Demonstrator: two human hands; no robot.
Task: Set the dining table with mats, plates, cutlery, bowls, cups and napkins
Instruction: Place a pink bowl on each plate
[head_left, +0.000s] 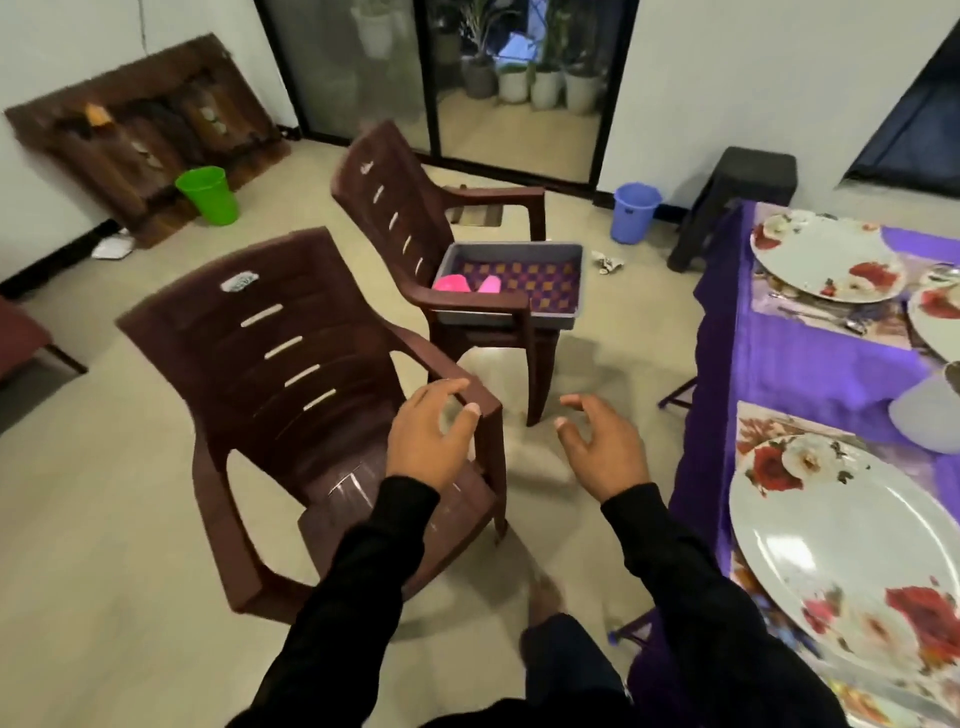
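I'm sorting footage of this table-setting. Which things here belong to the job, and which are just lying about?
Belongs to the job:
floral plates
placemat
cutlery
grey tray on the far chair, holding pink items

Just lying about:
near chair
green bucket
blue bucket
dark stool
crumpled paper

Chairs (291, 374) were brown moulded plastic w/ a dull sheen, near seat scuffed. Tray (511, 254) looked grey plastic, woven checked mat (540, 283) inside. Plates (852, 551) were glossy white, prob. ceramic, w/ floral print. Tablecloth (800, 358) was purple cloth, slight sheen. Buckets (208, 195) were smooth plastic. Floor (104, 519) was smooth tile, semi-gloss. Sleeves (691, 597) were matt black cloth.
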